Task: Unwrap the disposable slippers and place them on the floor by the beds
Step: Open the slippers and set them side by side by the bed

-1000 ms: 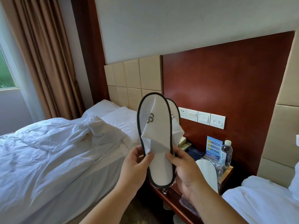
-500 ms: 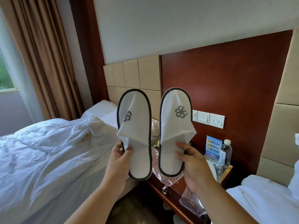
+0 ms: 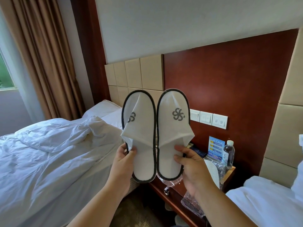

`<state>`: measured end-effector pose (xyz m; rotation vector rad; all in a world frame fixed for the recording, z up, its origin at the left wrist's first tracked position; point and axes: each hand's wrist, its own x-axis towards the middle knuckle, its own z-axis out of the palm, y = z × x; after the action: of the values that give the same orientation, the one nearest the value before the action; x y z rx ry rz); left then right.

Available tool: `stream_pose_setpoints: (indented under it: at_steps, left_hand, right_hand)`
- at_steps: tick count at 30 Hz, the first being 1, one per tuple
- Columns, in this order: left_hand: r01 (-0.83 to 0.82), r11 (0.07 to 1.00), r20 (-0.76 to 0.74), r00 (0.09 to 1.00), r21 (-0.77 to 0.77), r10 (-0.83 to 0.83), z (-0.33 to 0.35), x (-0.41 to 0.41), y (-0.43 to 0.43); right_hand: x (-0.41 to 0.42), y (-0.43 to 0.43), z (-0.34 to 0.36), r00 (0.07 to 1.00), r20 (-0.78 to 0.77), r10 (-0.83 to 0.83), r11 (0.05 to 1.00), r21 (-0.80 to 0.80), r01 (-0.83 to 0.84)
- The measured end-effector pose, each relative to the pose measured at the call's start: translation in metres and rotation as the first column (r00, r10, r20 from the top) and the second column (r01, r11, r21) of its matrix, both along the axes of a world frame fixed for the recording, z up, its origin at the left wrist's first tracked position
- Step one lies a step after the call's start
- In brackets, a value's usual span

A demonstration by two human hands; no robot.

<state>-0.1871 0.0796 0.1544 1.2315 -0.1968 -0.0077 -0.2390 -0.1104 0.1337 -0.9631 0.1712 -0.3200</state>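
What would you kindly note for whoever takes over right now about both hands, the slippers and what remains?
Left hand: grips the left slipper at its side, toe up.
Right hand: grips the right slipper likewise. The two are side by side in the air above the nightstand.
Done: this pair is unwrapped. Clear plastic wrap lies at the nightstand's edge.
Left: set both on the floor by the beds. Another slipper sole lies on the nightstand among plastic; whether it is wrapped is unclear.
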Motion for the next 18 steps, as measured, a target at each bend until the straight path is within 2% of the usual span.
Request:
stream_pose_setpoints:
  at_steps: [7,15,18]
  left_hand:
    - [0.015,1.0,-0.018,1.0,0.023,-0.015,-0.002,-0.001,-0.005]
    - [0.164,0.984,-0.093,0.983,0.064,-0.158,-0.002,-0.015,-0.026]
    - [0.219,0.968,-0.031,0.976,0.123,-0.217,-0.003,-0.022,-0.036]
  right_hand:
    - [0.0,0.005,0.002,0.998,0.005,0.057,0.997,0.05,-0.057]
    - [-0.012,0.032,0.024,0.946,0.146,0.289,0.955,0.023,-0.295]
    - [-0.017,0.04,0.028,0.912,0.168,0.374,0.927,-0.037,-0.374]
